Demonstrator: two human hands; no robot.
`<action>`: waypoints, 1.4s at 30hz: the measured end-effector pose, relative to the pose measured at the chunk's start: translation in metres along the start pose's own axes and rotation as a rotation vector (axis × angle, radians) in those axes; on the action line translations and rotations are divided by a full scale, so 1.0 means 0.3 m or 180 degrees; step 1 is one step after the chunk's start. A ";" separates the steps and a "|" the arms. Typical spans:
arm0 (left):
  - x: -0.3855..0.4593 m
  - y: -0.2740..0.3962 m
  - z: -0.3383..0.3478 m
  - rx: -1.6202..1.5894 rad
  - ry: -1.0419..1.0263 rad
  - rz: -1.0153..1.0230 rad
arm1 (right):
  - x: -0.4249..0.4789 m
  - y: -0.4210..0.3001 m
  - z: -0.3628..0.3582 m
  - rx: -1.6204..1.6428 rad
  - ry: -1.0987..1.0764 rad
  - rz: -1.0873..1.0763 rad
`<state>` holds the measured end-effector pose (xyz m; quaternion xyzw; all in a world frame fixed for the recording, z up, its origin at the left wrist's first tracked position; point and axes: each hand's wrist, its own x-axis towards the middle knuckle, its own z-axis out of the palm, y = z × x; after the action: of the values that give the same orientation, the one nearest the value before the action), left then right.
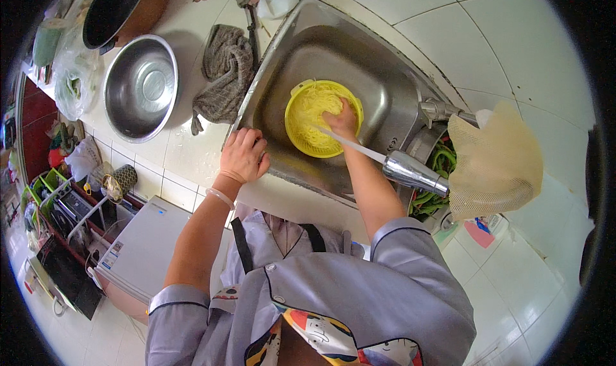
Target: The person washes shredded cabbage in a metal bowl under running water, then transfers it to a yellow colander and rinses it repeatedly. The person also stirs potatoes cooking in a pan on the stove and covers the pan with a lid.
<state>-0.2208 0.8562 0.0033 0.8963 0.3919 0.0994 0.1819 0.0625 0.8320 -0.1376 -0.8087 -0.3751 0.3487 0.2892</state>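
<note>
A yellow plastic colander [289,107] full of pale yellow shreds [315,107], which look like shredded potato, sits in a stainless steel sink [308,43]. My right hand [344,121] reaches into the shreds at the colander's right side, thumb apart from the fingers. Its fingertips are partly buried, so their grip is hidden. Water streams from the metal faucet [409,171] across my right wrist toward the shreds. My left hand [244,153], its fingers curled in, rests on the sink's near left corner.
Left of the sink lie a grey cloth [226,72], a steel bowl [142,88] and a dark-lined pot [120,10]. Green vegetables [440,161] fill a smaller basin on the right, partly under a beige mesh cloth [495,164]. A white appliance [144,250] stands below the counter.
</note>
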 end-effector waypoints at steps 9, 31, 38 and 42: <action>-0.017 -0.005 -0.001 -0.0012 0.0006 -0.0013 | -0.100 -0.172 -0.082 -0.2019 -0.0009 -0.0925; 0.000 -0.005 -0.001 -0.0038 0.0005 -0.0058 | 0.018 -0.201 -0.013 -0.2076 -0.1286 -0.0351; -0.008 -0.012 -0.007 -0.0012 0.0011 0.0018 | -0.068 -0.102 -0.037 -0.1209 -0.0698 -0.1290; -0.017 -0.024 0.007 0.0000 0.0010 0.0007 | -0.087 -0.226 -0.033 -0.1829 -0.0543 -0.1766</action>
<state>-0.2284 0.8563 -0.0016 0.8966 0.3912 0.1011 0.1812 0.0303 0.8463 -0.0732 -0.6930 -0.6838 0.2043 0.1024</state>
